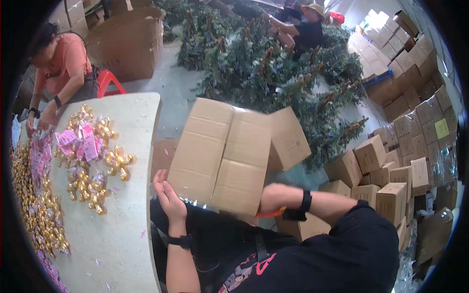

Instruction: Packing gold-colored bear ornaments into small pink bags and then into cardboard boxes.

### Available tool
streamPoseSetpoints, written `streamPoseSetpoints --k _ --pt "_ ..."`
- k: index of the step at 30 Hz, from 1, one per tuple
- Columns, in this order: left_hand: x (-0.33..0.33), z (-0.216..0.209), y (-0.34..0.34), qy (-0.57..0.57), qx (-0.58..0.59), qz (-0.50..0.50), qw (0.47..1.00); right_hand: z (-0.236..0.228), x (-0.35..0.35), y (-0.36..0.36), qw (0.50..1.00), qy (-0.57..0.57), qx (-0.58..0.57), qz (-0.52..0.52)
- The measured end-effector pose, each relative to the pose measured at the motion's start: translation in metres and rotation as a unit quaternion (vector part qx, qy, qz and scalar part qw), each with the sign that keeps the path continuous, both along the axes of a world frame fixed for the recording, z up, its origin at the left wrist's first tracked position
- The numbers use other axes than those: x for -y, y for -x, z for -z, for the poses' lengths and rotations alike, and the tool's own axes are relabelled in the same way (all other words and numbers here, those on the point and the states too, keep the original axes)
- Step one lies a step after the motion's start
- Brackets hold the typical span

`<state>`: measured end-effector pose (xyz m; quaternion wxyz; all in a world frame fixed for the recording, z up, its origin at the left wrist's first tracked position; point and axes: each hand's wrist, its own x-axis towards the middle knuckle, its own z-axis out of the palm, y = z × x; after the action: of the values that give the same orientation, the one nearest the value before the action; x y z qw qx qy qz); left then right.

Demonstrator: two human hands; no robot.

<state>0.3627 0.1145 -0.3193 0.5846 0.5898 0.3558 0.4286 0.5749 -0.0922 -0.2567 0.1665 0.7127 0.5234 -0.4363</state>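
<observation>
A brown cardboard box (205, 151) stands in front of me with its top flaps folded together along a middle seam. Clear, shiny tape shows at its near edge. My left hand (171, 198) is open at the box's near left corner, fingers extended and seemingly resting against its side. At the near right corner my right hand (279, 199) is closed around an orange-and-yellow tool (271, 213); most of it is hidden under the hand, so its kind cannot be made out.
On the left, a pale table (122, 224) holds shiny gold figures (88, 183) and pink cards (88, 144). A co-worker (66, 68) handles items there. Another cardboard box (289, 139) sits behind mine. Green artificial trees (254, 63) stand ahead; stacked cartons (391, 195) line the right.
</observation>
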Motion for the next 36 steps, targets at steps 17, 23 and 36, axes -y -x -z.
streamPoseSetpoints --k 17,23,36 --pt "0.097 -0.037 -0.019 -0.174 -0.206 -0.005 0.963 0.005 -0.04 0.069 0.983 -0.036 0.02 -0.178" --pt "0.014 -0.035 -0.001 -0.142 -0.128 0.141 0.972 -0.062 -0.042 0.047 0.992 -0.036 -0.037 -0.117" --pt "-0.042 -0.039 -0.023 -0.023 -0.281 0.185 0.941 -0.154 -0.031 -0.144 0.874 -0.421 0.058 0.236"
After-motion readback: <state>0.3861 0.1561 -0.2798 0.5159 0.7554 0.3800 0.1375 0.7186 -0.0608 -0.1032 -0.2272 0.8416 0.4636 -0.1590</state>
